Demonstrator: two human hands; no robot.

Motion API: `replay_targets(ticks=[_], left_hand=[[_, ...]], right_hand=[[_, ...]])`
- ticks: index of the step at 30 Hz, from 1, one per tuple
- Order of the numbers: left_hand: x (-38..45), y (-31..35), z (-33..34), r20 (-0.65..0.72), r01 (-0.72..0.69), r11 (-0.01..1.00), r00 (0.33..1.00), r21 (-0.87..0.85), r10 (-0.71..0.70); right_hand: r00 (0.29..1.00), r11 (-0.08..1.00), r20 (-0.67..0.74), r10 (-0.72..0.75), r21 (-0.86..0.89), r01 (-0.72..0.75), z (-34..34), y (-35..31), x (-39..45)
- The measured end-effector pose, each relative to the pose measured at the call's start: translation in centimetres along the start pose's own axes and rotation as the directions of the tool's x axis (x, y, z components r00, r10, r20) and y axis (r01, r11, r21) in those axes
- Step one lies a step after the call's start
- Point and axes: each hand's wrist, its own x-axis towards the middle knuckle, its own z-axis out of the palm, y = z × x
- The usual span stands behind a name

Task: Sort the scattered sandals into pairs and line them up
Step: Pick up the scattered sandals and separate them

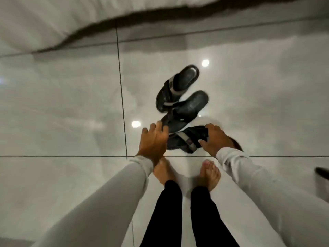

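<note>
Three dark sandals lie in a loose pile on the glossy tiled floor ahead of my bare feet. The farthest sandal point(177, 87) has a grey strap and points up and right. A second black sandal point(186, 111) overlaps its toe end. The nearest sandal point(185, 139), dark with a grey and red strap, lies crosswise. My right hand point(214, 139) grips the right end of this nearest sandal. My left hand point(154, 139) hovers with spread fingers at the left edge of the pile, its fingertips touching the toe of the second sandal.
A white bed cover point(53, 20) hangs along the far side, with a dark gap beneath it. A dark object point(322, 172) pokes in at the right edge. My bare feet point(210, 175) stand just behind the pile. Grey tiles stretch to both sides.
</note>
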Motion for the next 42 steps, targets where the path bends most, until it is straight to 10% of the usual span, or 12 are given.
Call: replay_targets(ticks=[13,17,21,27,42], left_hand=[[15.0,0.4,7.5,0.132,-0.226,0.974,0.966,0.029,0.220],[15.3,1.6,8.2,0.186,-0.172,0.985,0.969,0.029,0.164],[16.3,3.0,7.3,0.173,-0.217,0.975,0.963,0.041,0.207],[17.0,2.7,7.7,0.292,-0.249,0.955,0.937,0.163,0.194],[8.7,0.4,7.2,-0.029,-0.170,0.968,0.985,-0.185,0.167]], right_hand=[[0.905,0.914,-0.141,0.402,0.127,-0.386,10.0,6.0,4.0],[0.660,0.670,-0.167,0.732,0.351,-0.654,11.0,11.1,3.1],[0.337,0.156,0.204,0.919,0.597,-0.787,11.8,15.1,3.2],[0.546,-0.223,0.519,0.658,0.826,-0.517,13.1,16.3,3.3],[0.633,-0.392,0.523,0.571,0.851,-0.350,11.0,16.5,4.6]])
